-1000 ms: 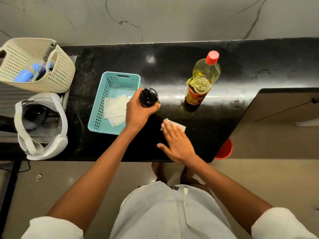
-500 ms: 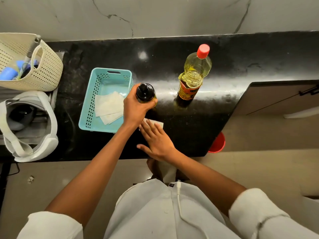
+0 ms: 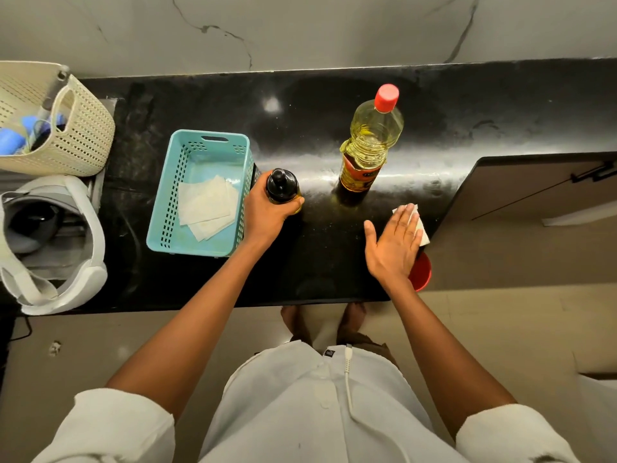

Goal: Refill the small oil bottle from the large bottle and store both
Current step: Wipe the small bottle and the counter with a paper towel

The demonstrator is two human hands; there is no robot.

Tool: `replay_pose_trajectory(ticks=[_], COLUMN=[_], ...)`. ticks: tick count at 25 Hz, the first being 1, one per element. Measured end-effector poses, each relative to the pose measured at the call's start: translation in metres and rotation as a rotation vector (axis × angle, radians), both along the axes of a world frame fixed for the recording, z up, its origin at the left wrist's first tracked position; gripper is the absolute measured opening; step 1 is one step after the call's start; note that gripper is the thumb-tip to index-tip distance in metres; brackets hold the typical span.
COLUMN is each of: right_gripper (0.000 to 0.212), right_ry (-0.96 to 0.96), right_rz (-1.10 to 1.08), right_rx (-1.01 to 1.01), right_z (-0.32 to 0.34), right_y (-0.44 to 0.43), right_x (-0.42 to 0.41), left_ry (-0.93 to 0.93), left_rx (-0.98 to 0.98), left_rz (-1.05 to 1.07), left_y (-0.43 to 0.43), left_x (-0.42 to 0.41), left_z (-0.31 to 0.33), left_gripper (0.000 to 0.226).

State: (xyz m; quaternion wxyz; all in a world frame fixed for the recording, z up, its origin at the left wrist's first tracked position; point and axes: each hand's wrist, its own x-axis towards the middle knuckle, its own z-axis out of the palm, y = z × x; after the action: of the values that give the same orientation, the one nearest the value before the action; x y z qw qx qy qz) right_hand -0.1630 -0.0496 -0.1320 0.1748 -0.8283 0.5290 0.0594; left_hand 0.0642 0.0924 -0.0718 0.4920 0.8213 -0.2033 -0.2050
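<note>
A glossy black stone counter (image 3: 207, 98) runs across the middle of the frame under a pale veined wall, with beige floor below it. Near the centre the left hand (image 3: 265, 208) is wrapped around the small oil bottle (image 3: 282, 187), fingers curled closed about its body just to the right of a turquoise slotted basket (image 3: 167, 195); the bottle stands upright, its black domed cap and spout facing the camera, and only a sliver of yellow oil shows below the cap, so its fill level is hard to judge. Right of centre and apart from the hand stands the large bottle (image 3: 370, 142), clear plastic with golden oil, a red screw cap and a red-orange label whose print is too small to read. The right hand (image 3: 394, 245) lies flat with fingers spread, pressing a white cloth or tissue (image 3: 421, 228) onto the counter near its lower right edge; most of that cloth is covered by the fingers, and the hand grasps nothing. Pale paper sheets (image 3: 207, 205) lie in the basket. At the upper left a cream woven basket (image 3: 80, 135) is cut off by the frame edge, its blue contents indistinct. A red round object (image 3: 422, 272) shows partly below the counter edge behind the right hand.
</note>
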Motion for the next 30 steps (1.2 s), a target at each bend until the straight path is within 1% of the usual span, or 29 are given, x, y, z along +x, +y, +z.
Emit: replay_pose_trajectory(ticks=[1, 3, 6, 9, 11, 12, 14, 16, 19, 21, 22, 25, 28, 30], right_gripper=[0.096, 0.096, 0.094, 0.088, 0.087, 0.086, 0.087, 0.087, 0.09, 0.093, 0.094, 0.09, 0.086, 0.084], right_ry=[0.0, -0.02, -0.093, -0.131, -0.138, -0.134, -0.101, -0.062, -0.05, -0.059, -0.075, -0.127, -0.151, -0.149], right_rz=[0.003, 0.088, 0.368, 0.604, 0.732, 0.761, 0.697, 0.526, 0.314, 0.281, 0.323, 0.565, 0.795, 0.952], right_rx=[0.013, 0.041, 0.046, 0.115, 0.122, 0.109, 0.054, 0.015, 0.001, 0.009, 0.026, 0.071, 0.105, 0.107], right_z=[0.001, 0.008, 0.004, 0.003, 0.0, -0.001, -0.004, -0.006, -0.005, -0.003, -0.002, -0.002, -0.005, -0.007], right_y=[0.006, 0.017, 0.064, 0.124, 0.133, 0.126, 0.094, 0.052, 0.017, 0.025, 0.035, 0.081, 0.104, 0.098], right_x=[0.015, 0.052, 0.084, 0.056, 0.02, 0.002, -0.023, -0.03, -0.007, 0.022, 0.036, 0.053, 0.034, 0.017], left_ry=[0.001, -0.006, -0.022, -0.023, -0.021, -0.016, 0.001, 0.012, 0.018, 0.005, 0.0, -0.008, -0.003, -0.009], left_rx=[0.001, 0.007, -0.005, -0.018, -0.012, -0.006, -0.001, 0.017, 0.038, 0.042, 0.044, 0.059, 0.069, 0.068], left_rz=[0.004, 0.005, 0.015, 0.011, 0.01, 0.006, -0.004, -0.005, -0.005, -0.017, -0.018, -0.003, -0.006, -0.007], left_y=[0.0, -0.002, -0.006, -0.009, -0.008, -0.007, -0.004, -0.001, 0.001, 0.001, 0.0, -0.001, -0.002, -0.002], left_x=[0.0, 0.0, 0.002, 0.003, 0.002, 0.001, 0.0, -0.001, -0.003, -0.003, -0.003, -0.006, -0.01, -0.012], left_z=[0.0, -0.001, -0.001, -0.001, -0.003, -0.005, -0.012, -0.017, -0.018, -0.019, -0.02, -0.023, -0.026, -0.025], left_gripper=[0.06, 0.059, 0.056, 0.059, 0.06, 0.06, 0.061, 0.063, 0.065, 0.064, 0.063, 0.063, 0.062, 0.062])
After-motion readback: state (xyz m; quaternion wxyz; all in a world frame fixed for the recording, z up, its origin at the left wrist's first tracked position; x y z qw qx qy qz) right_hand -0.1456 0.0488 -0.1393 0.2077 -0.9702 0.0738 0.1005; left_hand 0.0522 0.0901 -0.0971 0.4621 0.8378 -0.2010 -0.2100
